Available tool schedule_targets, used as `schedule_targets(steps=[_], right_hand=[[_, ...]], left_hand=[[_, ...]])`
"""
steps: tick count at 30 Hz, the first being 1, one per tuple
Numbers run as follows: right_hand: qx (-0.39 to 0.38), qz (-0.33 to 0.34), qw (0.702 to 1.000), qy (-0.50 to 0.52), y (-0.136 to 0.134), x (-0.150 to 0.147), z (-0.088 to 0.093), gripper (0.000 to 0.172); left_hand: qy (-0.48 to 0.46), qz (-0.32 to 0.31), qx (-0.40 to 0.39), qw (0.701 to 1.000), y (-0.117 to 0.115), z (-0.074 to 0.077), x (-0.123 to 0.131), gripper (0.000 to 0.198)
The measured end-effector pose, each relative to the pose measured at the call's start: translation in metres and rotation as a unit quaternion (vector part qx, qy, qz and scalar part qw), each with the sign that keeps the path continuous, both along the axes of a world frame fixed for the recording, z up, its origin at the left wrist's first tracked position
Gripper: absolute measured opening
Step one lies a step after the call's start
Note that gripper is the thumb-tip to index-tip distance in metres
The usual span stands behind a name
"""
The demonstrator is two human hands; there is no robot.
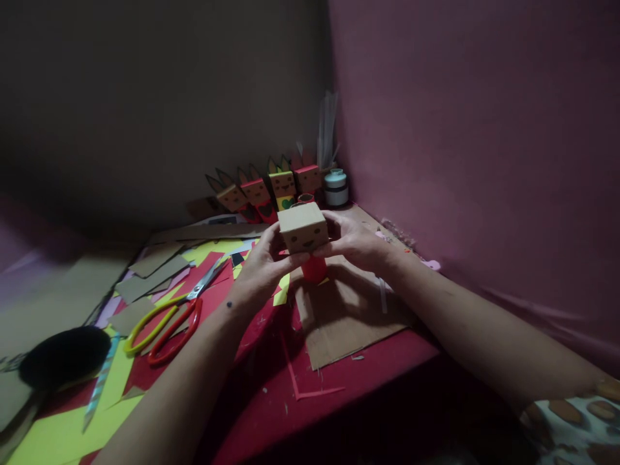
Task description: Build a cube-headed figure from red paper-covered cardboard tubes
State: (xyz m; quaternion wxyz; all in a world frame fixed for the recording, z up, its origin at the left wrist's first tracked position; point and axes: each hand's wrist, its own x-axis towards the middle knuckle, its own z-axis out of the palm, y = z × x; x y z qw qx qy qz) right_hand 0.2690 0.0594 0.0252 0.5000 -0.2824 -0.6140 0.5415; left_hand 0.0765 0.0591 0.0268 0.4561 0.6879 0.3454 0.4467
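A small brown cardboard cube [303,226] with a drawn face is held up between both hands, above a red round piece [314,269] that sits just beneath it. My left hand [261,265] grips the cube's left side with curled fingers. My right hand [356,240] holds its right side, fingers wrapped behind it. Both hands hover over a brown cardboard sheet [349,316] lying on the red table surface [339,394].
Several finished box figures [268,187] with faces and pointed ears stand along the back wall, beside a small white jar [336,186]. Scissors with yellow and red handles [167,320] lie at left among coloured paper and cardboard scraps. A dark round object [65,355] sits at far left. A pink wall [484,161] closes off the right.
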Motion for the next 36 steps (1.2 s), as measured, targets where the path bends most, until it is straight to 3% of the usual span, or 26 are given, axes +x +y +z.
schedule_targets(steps=[10,17,24,29,33,36], right_hand=[[0.001,0.002,1.000,0.021,-0.002,-0.001,-0.001,0.060],[0.005,0.005,1.000,0.006,0.000,0.005,-0.005,0.083],[-0.015,-0.021,1.000,-0.007,-0.003,0.003,-0.009,0.090],[-0.021,-0.041,0.999,-0.029,-0.006,-0.002,-0.012,0.083],[-0.035,-0.039,0.999,-0.009,-0.008,-0.010,-0.013,0.081],[-0.019,-0.042,0.999,0.007,-0.009,-0.013,-0.014,0.072]], left_hand=[[-0.025,-0.015,-0.018,0.999,0.001,-0.002,0.000,0.066],[-0.003,-0.011,-0.023,1.000,0.000,0.001,-0.003,0.078],[0.007,0.005,-0.034,0.999,0.000,-0.002,-0.005,0.076],[0.009,-0.005,0.033,0.999,0.002,-0.008,-0.002,0.087],[0.022,0.032,0.083,0.996,0.003,-0.011,0.001,0.102],[0.023,0.050,0.088,0.995,0.002,-0.011,0.004,0.100]])
